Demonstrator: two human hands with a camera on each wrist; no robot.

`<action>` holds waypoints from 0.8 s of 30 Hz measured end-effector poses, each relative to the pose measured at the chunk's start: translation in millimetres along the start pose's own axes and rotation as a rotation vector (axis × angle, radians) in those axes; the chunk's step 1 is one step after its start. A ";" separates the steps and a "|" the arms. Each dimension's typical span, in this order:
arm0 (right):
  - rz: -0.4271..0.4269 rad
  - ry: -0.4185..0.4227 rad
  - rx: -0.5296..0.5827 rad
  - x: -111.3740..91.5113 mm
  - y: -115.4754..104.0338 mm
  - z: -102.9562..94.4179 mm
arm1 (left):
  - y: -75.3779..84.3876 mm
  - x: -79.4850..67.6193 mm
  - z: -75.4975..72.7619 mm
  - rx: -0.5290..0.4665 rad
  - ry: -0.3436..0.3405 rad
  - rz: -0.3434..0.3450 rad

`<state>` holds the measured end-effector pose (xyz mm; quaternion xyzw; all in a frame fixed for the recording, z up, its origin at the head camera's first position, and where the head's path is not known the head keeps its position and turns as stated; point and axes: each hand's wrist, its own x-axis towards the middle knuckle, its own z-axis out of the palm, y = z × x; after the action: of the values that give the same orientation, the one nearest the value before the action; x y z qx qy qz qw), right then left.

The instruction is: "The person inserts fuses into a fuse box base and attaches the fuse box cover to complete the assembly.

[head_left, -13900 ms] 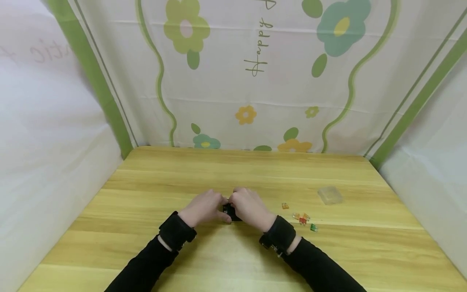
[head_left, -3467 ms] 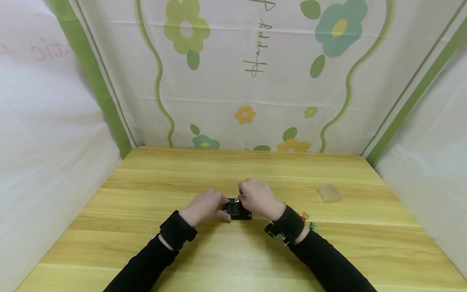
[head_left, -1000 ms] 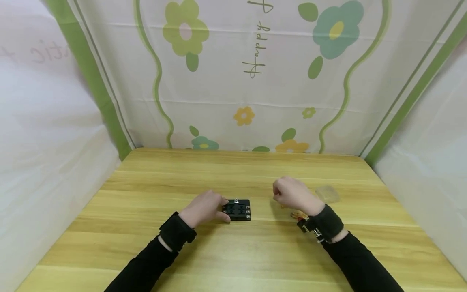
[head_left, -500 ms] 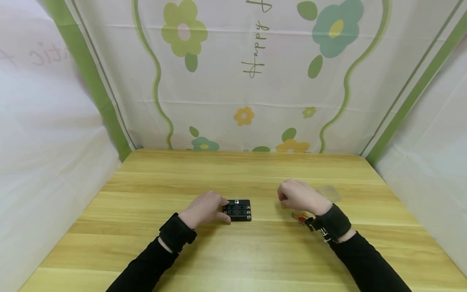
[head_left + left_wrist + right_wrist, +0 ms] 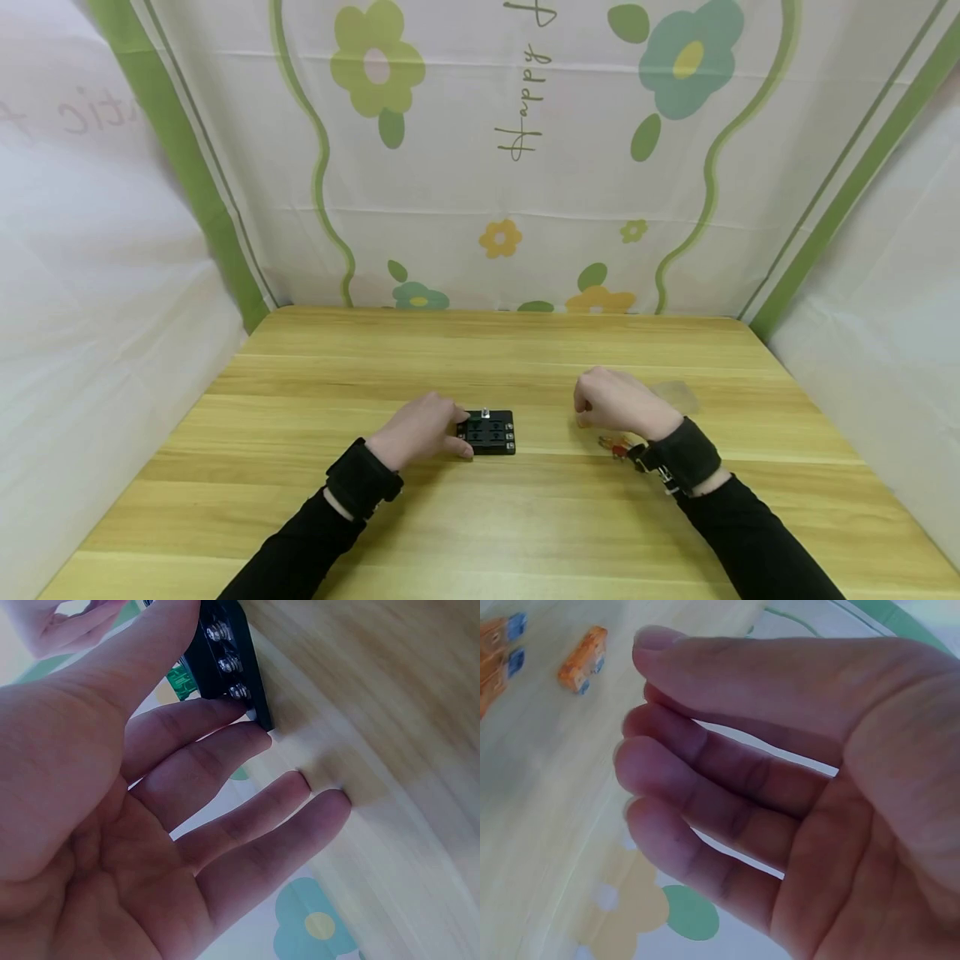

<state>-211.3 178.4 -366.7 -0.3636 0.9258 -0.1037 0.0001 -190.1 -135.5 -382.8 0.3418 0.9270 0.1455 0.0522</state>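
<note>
My left hand (image 5: 420, 429) grips the left end of a black fuse block (image 5: 491, 437) that lies on the table, thumb on one edge and fingertips on the opposite one. In the left wrist view a row of screw terminals (image 5: 229, 663) runs along the block, and a green blade fuse (image 5: 180, 681) shows beside it. To the right, my right hand (image 5: 622, 404) hovers low over the table with its fingers loosely bent and nothing between them. Just past its thumb tip lies a loose orange blade fuse (image 5: 583, 660). Further fuses (image 5: 617, 445), red and orange, lie partly behind the right wrist.
A small clear plastic box (image 5: 678, 395) sits beyond the right hand, partly covered by it. The wooden table (image 5: 375, 350) ends at white fabric walls with printed flowers (image 5: 500, 238) at the back and sides.
My right hand has left the fuse block and moved right to the loose fuses, drifting slightly further right in the last second. My left hand has kept its hold on the block.
</note>
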 end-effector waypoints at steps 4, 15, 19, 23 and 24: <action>-0.009 -0.025 0.033 0.0 1.3 -0.2 | -0.7 -1.5 0.4 0.002 -0.001 -0.008; 0.000 -0.027 0.025 0.2 6.5 4.1 | -2.6 -1.0 2.6 -0.004 -0.008 -0.017; -0.002 -0.028 0.024 -0.2 7.4 3.8 | -2.8 -0.3 2.6 -0.001 -0.011 -0.029; 0.005 -0.038 0.028 -0.5 7.9 3.9 | -2.4 -0.3 2.1 -0.002 -0.017 -0.038; 0.011 -0.044 0.031 -0.5 8.2 4.4 | -2.3 -0.5 2.0 -0.004 -0.019 -0.037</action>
<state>-216.1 183.7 -372.6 -0.3607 0.9258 -0.1098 0.0267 -190.7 -137.0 -385.4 0.3257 0.9324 0.1432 0.0642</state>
